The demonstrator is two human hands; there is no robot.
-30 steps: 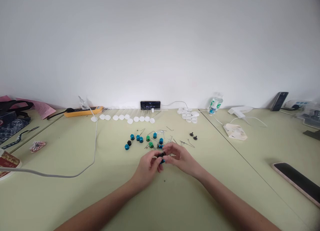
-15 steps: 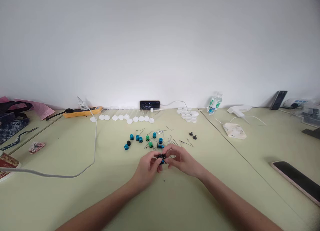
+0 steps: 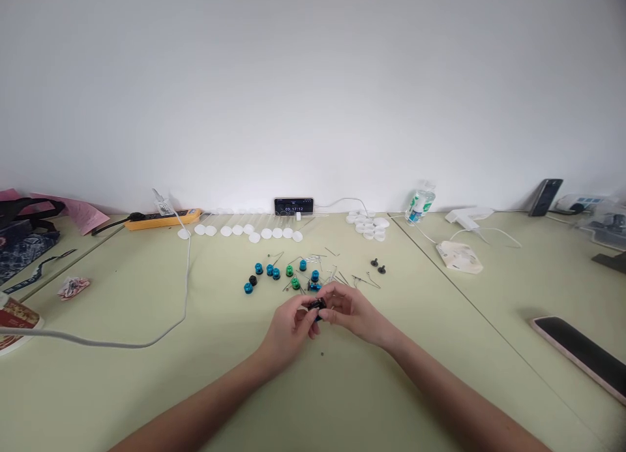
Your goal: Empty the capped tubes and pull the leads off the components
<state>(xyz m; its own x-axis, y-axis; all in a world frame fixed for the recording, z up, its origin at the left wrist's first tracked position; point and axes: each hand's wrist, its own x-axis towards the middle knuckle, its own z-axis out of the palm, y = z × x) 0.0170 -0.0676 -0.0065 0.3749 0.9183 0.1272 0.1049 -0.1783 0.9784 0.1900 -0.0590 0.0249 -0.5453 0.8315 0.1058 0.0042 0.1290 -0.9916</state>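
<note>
Between both hands is a small black part with a bit of blue (image 3: 317, 306), mostly covered by fingers. My left hand (image 3: 289, 323) pinches it from the left with thumb and fingers. From the right, my right hand (image 3: 353, 310) grips the same part, its thumb near the lower edge. Just beyond the fingertips lie a blue piece on its side (image 3: 314, 286) and an upright blue knob-like piece (image 3: 315, 276). Two green knob-like pieces, one of them in front (image 3: 295, 283), stand to the left. A tiny dark bit (image 3: 322, 354) lies on the table nearer to me.
Several blue knobs (image 3: 259, 268), thin metal rods (image 3: 337, 276) and two black screw-like pieces (image 3: 382, 269) are spread beyond my hands. White discs (image 3: 267, 233) line the back. A phone (image 3: 293, 206) leans on the wall. A white cable (image 3: 183, 295) crosses the left side; another phone (image 3: 581, 351) lies right.
The black and blue part has turned slightly in my fingers, so less blue shows. My right thumb has shifted a little towards it. The scattered pieces have stayed put.
</note>
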